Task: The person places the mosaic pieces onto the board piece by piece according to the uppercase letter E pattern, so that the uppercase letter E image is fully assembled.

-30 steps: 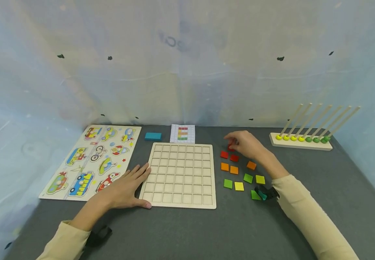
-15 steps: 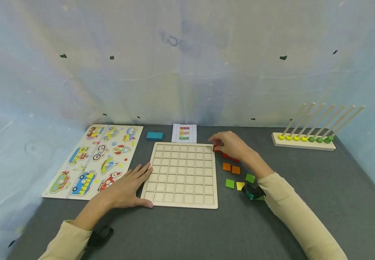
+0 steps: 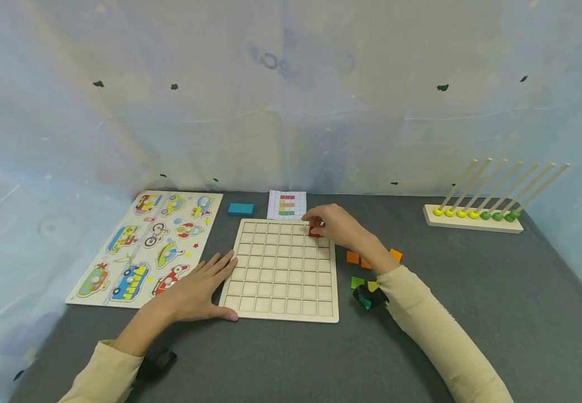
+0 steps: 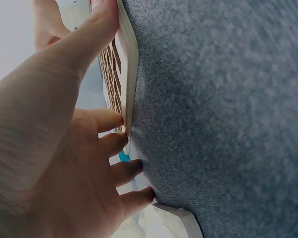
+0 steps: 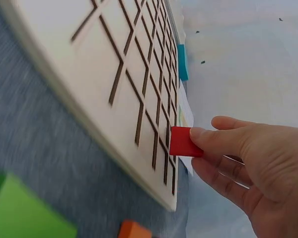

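Observation:
A pale wooden grid board lies flat in front of me. My left hand rests along its left edge with fingers spread straight; in the left wrist view the fingertips touch the rim. My right hand is over the board's far right part and pinches a red square tile between thumb and fingers. The right wrist view has that tile at the board's surface; whether it sits in a cell I cannot tell. Orange tiles and green tiles lie right of the board, partly hidden by the right arm.
Behind the board lie a paper pattern card and a blue block. A vehicle picture puzzle lies at the left. At the back right stands a wooden rack with upright pegs and yellow and green beads.
My right hand has moved left from the loose tiles to over the board, carrying the red tile. The left hand keeps its place on the board's edge.

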`<state>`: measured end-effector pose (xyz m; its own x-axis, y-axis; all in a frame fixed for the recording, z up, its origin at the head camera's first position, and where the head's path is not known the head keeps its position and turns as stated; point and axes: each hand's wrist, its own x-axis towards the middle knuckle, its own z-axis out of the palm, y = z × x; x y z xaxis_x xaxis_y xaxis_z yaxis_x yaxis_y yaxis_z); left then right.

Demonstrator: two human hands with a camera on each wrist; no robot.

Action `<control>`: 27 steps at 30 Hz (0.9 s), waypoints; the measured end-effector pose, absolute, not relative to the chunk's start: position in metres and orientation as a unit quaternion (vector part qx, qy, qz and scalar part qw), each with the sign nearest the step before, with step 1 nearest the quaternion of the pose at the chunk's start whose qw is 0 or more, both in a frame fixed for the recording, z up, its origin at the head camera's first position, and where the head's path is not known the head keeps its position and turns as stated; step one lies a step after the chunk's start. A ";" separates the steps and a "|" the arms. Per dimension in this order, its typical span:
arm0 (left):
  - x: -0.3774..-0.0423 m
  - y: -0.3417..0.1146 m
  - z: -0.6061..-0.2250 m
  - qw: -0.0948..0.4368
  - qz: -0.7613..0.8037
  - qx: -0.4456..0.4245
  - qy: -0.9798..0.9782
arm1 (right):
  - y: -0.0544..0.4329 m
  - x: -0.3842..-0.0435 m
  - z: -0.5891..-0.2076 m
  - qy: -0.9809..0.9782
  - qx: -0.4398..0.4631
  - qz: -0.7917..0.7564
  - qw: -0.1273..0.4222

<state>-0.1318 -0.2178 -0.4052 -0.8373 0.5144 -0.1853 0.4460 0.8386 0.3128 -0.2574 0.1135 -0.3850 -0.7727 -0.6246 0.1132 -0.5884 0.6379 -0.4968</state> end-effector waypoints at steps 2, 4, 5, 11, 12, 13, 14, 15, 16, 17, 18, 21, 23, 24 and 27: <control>-0.132 -0.218 -0.406 0.134 0.131 0.253 0.949 | 0.109 -0.258 -0.386 0.903 -0.338 -0.261 0.036; -0.132 -0.219 -0.407 0.131 0.132 0.258 0.948 | 0.105 -0.259 -0.386 0.902 -0.341 -0.261 0.036; -0.132 -0.219 -0.407 0.130 0.131 0.258 0.948 | 0.102 -0.260 -0.386 0.902 -0.342 -0.262 0.037; -0.132 -0.220 -0.409 0.130 0.128 0.253 0.950 | 0.087 -0.262 -0.384 0.895 -0.356 -0.265 0.035; -0.132 -0.219 -0.409 0.130 0.128 0.252 0.950 | 0.084 -0.262 -0.384 0.894 -0.359 -0.264 0.034; -0.132 -0.220 -0.409 0.129 0.128 0.252 0.950 | 0.081 -0.261 -0.383 0.893 -0.363 -0.265 0.032; -0.132 -0.220 -0.409 0.128 0.128 0.252 0.951 | 0.077 -0.261 -0.383 0.891 -0.366 -0.265 0.031; -0.132 -0.219 -0.408 0.126 0.128 0.253 0.951 | 0.074 -0.260 -0.383 0.890 -0.371 -0.265 0.032; -0.132 -0.219 -0.408 0.126 0.128 0.252 0.951 | 0.071 -0.260 -0.382 0.888 -0.375 -0.264 0.033; -0.132 -0.219 -0.407 0.125 0.128 0.251 0.951 | 0.067 -0.259 -0.382 0.887 -0.379 -0.264 0.036; -0.132 -0.219 -0.407 0.124 0.129 0.250 0.952 | 0.064 -0.258 -0.383 0.885 -0.381 -0.264 0.038; -0.132 -0.219 -0.406 0.124 0.135 0.252 0.950 | 0.055 -0.257 -0.383 0.883 -0.386 -0.263 0.042; -0.131 -0.219 -0.406 0.127 0.138 0.252 0.949 | 0.050 -0.256 -0.383 0.883 -0.385 -0.265 0.040; -0.131 -0.219 -0.405 0.127 0.140 0.253 0.949 | 0.048 -0.256 -0.383 0.882 -0.387 -0.267 0.038; -0.130 -0.219 -0.405 0.127 0.140 0.253 0.949 | 0.040 -0.258 -0.384 0.873 -0.402 -0.274 0.028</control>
<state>-0.1298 -0.2187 -0.4054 -0.8400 0.5153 -0.1700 0.4440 0.8328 0.3306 -0.2575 0.0402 -0.3839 -0.6754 -0.7174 0.1707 -0.6865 0.5272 -0.5007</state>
